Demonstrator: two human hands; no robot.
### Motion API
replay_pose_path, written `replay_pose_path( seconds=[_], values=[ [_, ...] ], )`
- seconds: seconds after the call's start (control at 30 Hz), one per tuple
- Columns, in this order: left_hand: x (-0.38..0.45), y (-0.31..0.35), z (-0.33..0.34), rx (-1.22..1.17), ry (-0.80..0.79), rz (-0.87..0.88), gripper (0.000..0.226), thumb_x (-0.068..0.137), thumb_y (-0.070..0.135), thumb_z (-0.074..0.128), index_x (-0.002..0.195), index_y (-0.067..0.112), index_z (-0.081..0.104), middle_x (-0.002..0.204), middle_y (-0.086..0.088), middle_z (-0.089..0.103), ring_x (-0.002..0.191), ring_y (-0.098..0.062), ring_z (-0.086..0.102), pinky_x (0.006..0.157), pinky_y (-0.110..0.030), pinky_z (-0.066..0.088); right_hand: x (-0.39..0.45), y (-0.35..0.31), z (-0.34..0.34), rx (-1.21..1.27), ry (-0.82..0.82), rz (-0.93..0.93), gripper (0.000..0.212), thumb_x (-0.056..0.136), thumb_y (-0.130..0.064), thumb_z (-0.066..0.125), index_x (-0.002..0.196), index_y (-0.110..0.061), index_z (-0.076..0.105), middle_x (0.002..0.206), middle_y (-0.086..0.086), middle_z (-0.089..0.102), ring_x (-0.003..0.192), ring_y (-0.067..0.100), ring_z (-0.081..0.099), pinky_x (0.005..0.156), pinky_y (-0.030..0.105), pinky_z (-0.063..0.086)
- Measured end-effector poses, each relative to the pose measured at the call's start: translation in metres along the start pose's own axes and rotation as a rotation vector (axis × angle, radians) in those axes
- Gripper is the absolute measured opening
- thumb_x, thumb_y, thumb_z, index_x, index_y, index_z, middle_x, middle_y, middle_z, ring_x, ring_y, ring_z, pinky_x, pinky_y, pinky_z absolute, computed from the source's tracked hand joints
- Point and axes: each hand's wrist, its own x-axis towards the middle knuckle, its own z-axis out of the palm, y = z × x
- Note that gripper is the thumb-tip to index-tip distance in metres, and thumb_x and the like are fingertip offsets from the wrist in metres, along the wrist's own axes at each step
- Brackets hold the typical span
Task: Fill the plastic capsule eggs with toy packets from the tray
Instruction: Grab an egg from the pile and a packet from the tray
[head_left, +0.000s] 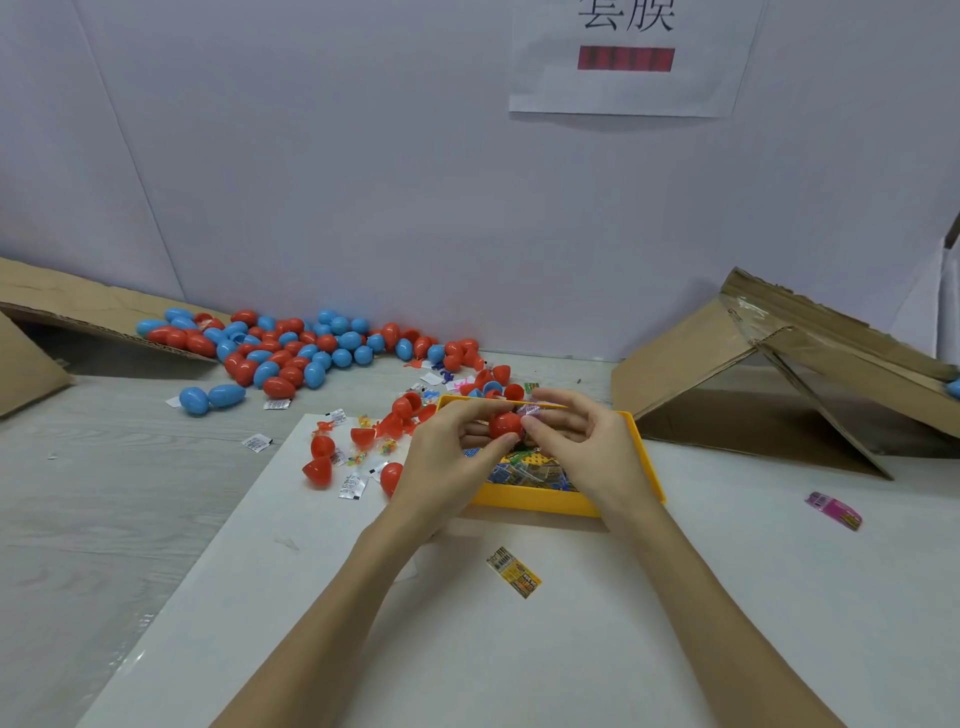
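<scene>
Above the yellow tray (530, 503), my left hand (447, 457) grips a red capsule egg (505, 423) between thumb and fingers. My right hand (576, 441) pinches a small pinkish toy packet (531, 411) right at the egg's top edge. The tray holds several printed toy packets (524, 470), partly hidden by both hands. Several open red egg halves (322, 446) lie on the white sheet to the tray's left.
A heap of red and blue eggs (291, 348) lies at the back left by the wall. Cardboard flaps stand at the left (62, 312) and right (779, 374). A yellow packet (513, 571) and a pink packet (832, 510) lie loose on the white sheet (571, 649).
</scene>
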Motion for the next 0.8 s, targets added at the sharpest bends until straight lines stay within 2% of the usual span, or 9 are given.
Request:
replay_pose_path(
  seconds=[0.13,0.27,0.4,0.53,0.63,0.8],
  values=[
    [0.001,0.001,-0.001,-0.040,0.018,-0.014,0.034,0.092,0.019,0.075,0.125,0.017,0.069,0.115,0.000,0.072,0.099,-0.010,0.071,0.088,-0.026,0.060,0.002,-0.001,-0.007,0.063,-0.015,0.025,0.042,0.086,-0.024,0.083,0.126,-0.022,0.071,0.108,-0.003,0.076,0.100,0.008,0.074,0.081,0.022,0.061],
    [0.001,0.002,-0.001,-0.131,0.031,-0.039,0.034,0.091,0.020,0.076,0.124,0.018,0.070,0.108,0.002,0.075,0.097,-0.010,0.072,0.086,-0.027,0.060,0.001,-0.003,-0.009,0.169,-0.024,0.058,0.032,0.086,-0.022,0.081,0.117,-0.016,0.075,0.102,0.000,0.080,0.097,0.013,0.076,0.085,0.024,0.061],
    [0.000,0.003,-0.001,-0.173,-0.001,-0.040,0.033,0.091,0.020,0.076,0.124,0.020,0.070,0.109,0.001,0.075,0.097,-0.011,0.073,0.086,-0.027,0.060,0.000,-0.004,-0.009,0.175,-0.041,0.039,0.023,0.087,-0.020,0.080,0.109,-0.014,0.078,0.099,0.002,0.080,0.096,0.016,0.076,0.082,0.025,0.060],
    [0.001,0.002,-0.001,-0.182,-0.013,-0.054,0.035,0.092,0.019,0.075,0.126,0.018,0.069,0.110,0.001,0.075,0.100,-0.012,0.073,0.087,-0.027,0.060,-0.002,-0.008,-0.007,0.136,-0.048,0.034,0.024,0.086,-0.024,0.081,0.109,-0.021,0.078,0.101,-0.002,0.079,0.099,0.013,0.075,0.080,0.025,0.061],
    [0.001,0.002,-0.001,-0.208,0.010,-0.064,0.037,0.092,0.020,0.075,0.128,0.019,0.068,0.109,0.005,0.075,0.100,-0.008,0.072,0.084,-0.021,0.059,-0.004,-0.010,-0.006,0.100,-0.054,0.006,0.031,0.086,-0.025,0.081,0.116,-0.027,0.075,0.104,-0.006,0.079,0.101,0.011,0.074,0.081,0.025,0.061],
    [0.002,0.000,0.001,-0.230,0.022,-0.104,0.027,0.093,0.023,0.073,0.119,0.014,0.072,0.101,0.001,0.077,0.091,-0.014,0.075,0.086,-0.031,0.062,-0.007,-0.016,-0.002,0.025,-0.001,-0.088,0.046,0.086,-0.025,0.083,0.128,-0.036,0.068,0.105,-0.016,0.076,0.102,0.000,0.071,0.079,0.017,0.059]
  ],
)
